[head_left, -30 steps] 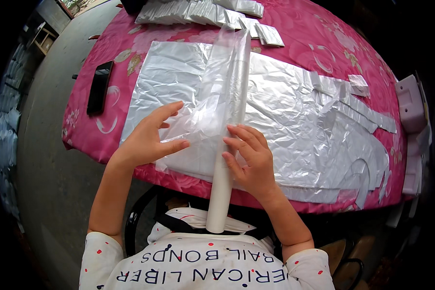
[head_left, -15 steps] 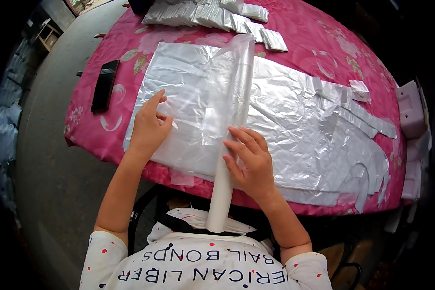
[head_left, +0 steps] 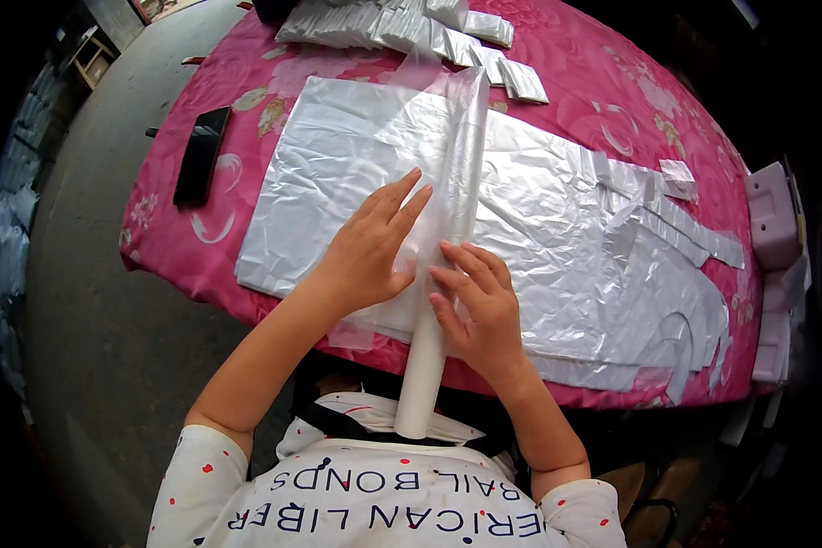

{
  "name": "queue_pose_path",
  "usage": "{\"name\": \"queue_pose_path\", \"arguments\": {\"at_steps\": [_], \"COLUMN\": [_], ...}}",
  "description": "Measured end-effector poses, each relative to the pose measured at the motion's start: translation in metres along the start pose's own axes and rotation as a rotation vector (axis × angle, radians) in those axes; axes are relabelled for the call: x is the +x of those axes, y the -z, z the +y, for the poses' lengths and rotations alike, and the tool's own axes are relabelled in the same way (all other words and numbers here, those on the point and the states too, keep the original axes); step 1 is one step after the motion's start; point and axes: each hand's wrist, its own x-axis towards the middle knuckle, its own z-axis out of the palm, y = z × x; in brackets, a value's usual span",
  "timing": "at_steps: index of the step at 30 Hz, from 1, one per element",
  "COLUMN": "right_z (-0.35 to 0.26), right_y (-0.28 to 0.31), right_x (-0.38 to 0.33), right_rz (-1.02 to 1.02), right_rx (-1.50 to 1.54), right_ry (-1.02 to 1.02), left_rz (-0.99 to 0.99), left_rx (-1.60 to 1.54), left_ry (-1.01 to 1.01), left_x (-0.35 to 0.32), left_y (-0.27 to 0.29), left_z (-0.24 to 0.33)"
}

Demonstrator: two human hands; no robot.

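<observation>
A long roll of clear plastic film on a white tube (head_left: 417,388) lies across a stack of silvery-white plastic bags (head_left: 548,247), its near end sticking out past the table's edge. My right hand (head_left: 482,306) rests against the right side of the roll, fingertips touching it and fingers apart. Just left of the roll, my left hand (head_left: 365,251) lies over the loose film with its fingers stretched out, pointing away from me. It grips nothing that I can see. The bags' cut, handle-like ends fan out to the right.
A pink flowered cloth (head_left: 603,82) covers the table. On its left lies a black phone (head_left: 201,157). Folded silvery packets (head_left: 365,23) stand in rows at the far side. One small folded packet (head_left: 678,179) sits at the right, near pale plastic containers (head_left: 774,215) beyond the edge.
My left hand has moved right, from the left part of the bags to beside the roll. The loose film spread there has drawn back toward the roll. My right hand has barely moved.
</observation>
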Motion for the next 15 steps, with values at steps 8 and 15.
{"name": "queue_pose_path", "arguments": {"at_steps": [8,15], "right_z": [0.001,0.003], "right_y": [0.000,-0.002], "right_x": [0.000,-0.001], "right_rz": [-0.004,0.020], "right_rx": [0.022,0.058], "right_ry": [-0.005,-0.054], "left_rz": [0.386,0.265], "left_rx": [-0.306,-0.144], "left_ry": [0.445,0.169], "left_x": [0.001,-0.018], "left_y": [0.009,0.032], "left_z": [-0.023,-0.025]}}
